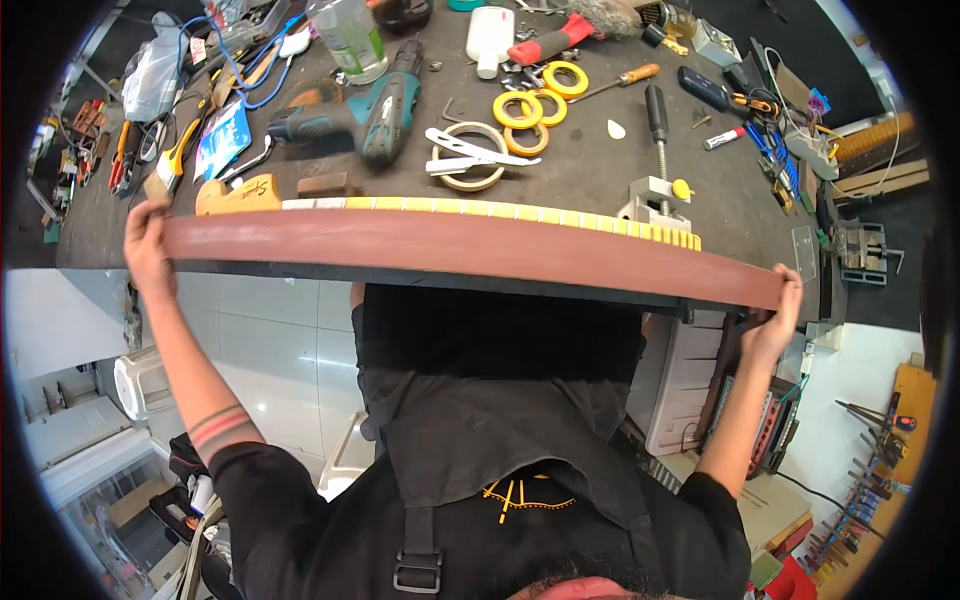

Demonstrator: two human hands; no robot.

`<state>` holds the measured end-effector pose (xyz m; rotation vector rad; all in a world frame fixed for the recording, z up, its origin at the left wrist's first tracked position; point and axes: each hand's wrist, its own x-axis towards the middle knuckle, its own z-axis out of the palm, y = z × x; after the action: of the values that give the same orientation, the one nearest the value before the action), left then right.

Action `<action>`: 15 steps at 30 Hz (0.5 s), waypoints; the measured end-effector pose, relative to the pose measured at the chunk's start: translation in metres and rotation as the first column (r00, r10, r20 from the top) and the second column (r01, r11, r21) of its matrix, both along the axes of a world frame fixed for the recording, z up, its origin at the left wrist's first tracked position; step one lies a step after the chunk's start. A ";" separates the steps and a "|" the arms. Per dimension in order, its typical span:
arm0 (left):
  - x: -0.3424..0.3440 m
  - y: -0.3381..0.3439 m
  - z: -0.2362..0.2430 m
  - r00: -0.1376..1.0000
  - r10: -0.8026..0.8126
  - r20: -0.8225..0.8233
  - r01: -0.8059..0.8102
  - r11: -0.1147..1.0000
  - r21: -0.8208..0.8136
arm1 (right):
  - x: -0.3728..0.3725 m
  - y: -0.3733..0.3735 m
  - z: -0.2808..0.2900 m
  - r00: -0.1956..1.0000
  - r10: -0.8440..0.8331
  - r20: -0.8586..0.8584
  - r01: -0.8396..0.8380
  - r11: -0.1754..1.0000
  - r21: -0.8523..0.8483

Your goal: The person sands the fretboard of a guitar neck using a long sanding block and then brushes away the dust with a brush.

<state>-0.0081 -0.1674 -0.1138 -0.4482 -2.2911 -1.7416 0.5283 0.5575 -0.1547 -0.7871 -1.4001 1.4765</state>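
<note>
A long, flat reddish-brown strip [450,240], which looks like sandpaper, stretches along the bench's near edge. My left hand [150,250] is closed around its left end, and my right hand [780,305] grips the right end. Just behind the strip lies a guitar neck with a light wooden headstock [240,195] at the left. Yellow tape [520,212] covers its fretboard between the pale frets. A screw clamp [657,205] stands at the neck's right part. The strip hides the neck's near side, so I cannot tell whether they touch.
On the dark workbench [600,165] lie a teal cordless drill [385,115], several yellow tape rolls [518,107], a wider tape ring [468,180] under white blade-like tools, and a red-handled brush [550,40]. A clear bottle [350,45] stands behind. A vise [864,252] is at the right edge.
</note>
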 end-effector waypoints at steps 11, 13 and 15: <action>0.054 0.108 0.001 0.995 -0.103 0.006 0.103 0.989 -0.106 | 0.056 0.072 0.003 0.986 -0.165 0.009 0.164 0.982 0.093; 0.006 -0.010 -0.002 0.998 0.053 0.043 -0.053 0.999 -0.008 | -0.007 -0.008 0.002 0.999 -0.034 -0.013 0.035 0.996 0.080; -0.007 -0.024 -0.003 0.994 0.063 0.084 -0.065 0.998 0.019 | -0.008 -0.021 0.005 0.994 0.105 0.012 -0.106 0.991 0.081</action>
<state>-0.0154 -0.1917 -0.1164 -0.2998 -2.3138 -1.7843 0.5201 0.5362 -0.1495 -0.6777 -1.5177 1.4879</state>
